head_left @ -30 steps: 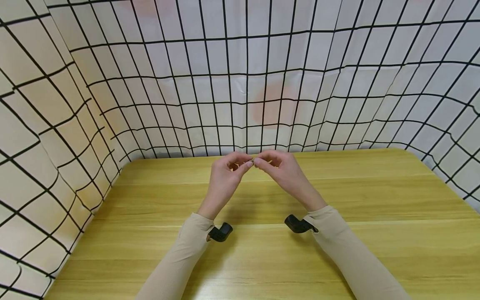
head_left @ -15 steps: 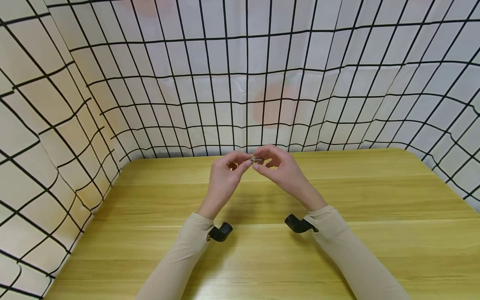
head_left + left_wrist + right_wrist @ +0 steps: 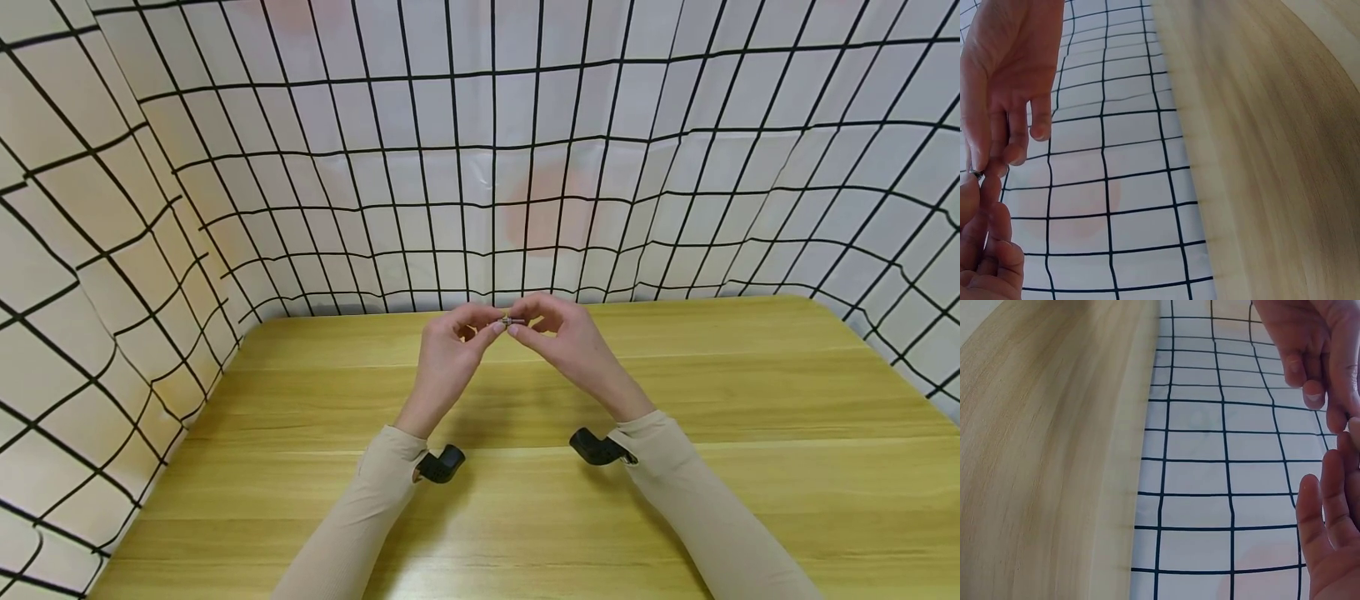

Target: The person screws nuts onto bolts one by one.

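A small metal bolt-like piece (image 3: 513, 321) with a thin shaft pointing right is held above the far part of the table, between both hands. My left hand (image 3: 450, 350) pinches its left end between thumb and index finger. The thumb and index fingertip of my right hand (image 3: 576, 343) close around it from the right, shaft showing between them. In the left wrist view only a dark glint of the metal piece (image 3: 976, 172) shows between the fingertips. The right wrist view hides it behind fingers at the right edge.
The wooden table (image 3: 525, 517) spans the area beneath the hands. White sheeting with a black grid (image 3: 420, 183) stands behind it and along both sides. A black wrist camera mount (image 3: 442, 464) sits at the left sleeve, another mount (image 3: 596, 447) at the right.
The right thumb and index finger spread apart from the metal piece half a second ago, baring its shaft, and have now drawn together on it again. The left hand stays put.
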Tool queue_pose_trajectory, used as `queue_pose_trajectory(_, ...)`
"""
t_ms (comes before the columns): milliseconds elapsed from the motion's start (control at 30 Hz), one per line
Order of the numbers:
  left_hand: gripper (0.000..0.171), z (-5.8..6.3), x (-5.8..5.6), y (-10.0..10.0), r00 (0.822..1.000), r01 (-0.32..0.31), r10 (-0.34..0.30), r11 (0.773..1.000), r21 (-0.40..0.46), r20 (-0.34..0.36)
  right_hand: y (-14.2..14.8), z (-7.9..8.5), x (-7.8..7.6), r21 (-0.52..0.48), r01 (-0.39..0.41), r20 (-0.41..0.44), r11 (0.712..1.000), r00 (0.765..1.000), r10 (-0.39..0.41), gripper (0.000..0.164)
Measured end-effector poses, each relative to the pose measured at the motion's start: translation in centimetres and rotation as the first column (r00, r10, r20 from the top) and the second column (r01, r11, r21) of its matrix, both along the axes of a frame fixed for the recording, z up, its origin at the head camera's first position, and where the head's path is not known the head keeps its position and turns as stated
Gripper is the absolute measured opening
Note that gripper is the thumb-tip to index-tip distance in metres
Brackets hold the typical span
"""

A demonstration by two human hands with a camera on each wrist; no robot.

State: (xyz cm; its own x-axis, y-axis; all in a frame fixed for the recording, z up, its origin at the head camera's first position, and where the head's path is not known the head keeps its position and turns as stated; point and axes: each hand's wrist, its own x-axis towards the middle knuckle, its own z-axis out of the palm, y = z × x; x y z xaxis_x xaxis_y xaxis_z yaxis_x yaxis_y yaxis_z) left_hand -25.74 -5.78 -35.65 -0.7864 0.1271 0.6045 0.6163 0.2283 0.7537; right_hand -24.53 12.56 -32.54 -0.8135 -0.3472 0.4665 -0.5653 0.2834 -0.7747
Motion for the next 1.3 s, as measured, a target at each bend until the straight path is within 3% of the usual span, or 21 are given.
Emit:
queue_pose_trajectory(300, 0.011, 0.10, 0.11, 0.12, 0.999, 0.008, -0.009, 1.000, 0.023, 0.040, 0.06, -0.06, 0.08, -0.002, 0.031, 0.059, 1.000, 0.998, -0.030, 0.014)
queue_pose_trajectory(467, 0.010, 0.02, 0.06, 0.12, 1.000, 0.019, -0.020, 1.000, 0.018, 0.020, 0.00, -0.09, 0.32, -0.002, 0.061, 0.057, 0.998, 0.997, -0.061, 0.015)
queue_pose_trajectory(767, 0.009, 0.18, 0.08, 0.09, 1.000, 0.022, -0.023, 1.000, 0.015, 0.019, 0.04, -0.23, 0.15, 0.022, 0.070, 0.041, 0.997, 0.997, -0.071, 0.018)
queue_pose_trajectory(967, 0.009, 0.12, 0.13, 0.08, 1.000, 0.006, -0.006, 1.000, 0.005, 0.020, 0.02, -0.16, 0.02, -0.005, 0.026, -0.016, 1.000, 1.000, -0.026, 0.022)
queue_pose_trajectory(1100, 0.009, -0.01, 0.04, 0.06, 1.000, 0.008, -0.008, 1.000, 0.002, 0.023, -0.10, -0.12, 0.05, -0.004, 0.000, -0.068, 1.000, 0.998, -0.001, 0.016)
queue_pose_trajectory(1300, 0.011, -0.07, 0.01, -0.01, 0.999, 0.021, -0.022, 1.000, 0.018, 0.037, -0.20, -0.09, 0.20, -0.002, 0.023, -0.059, 1.000, 0.998, -0.023, 0.012)
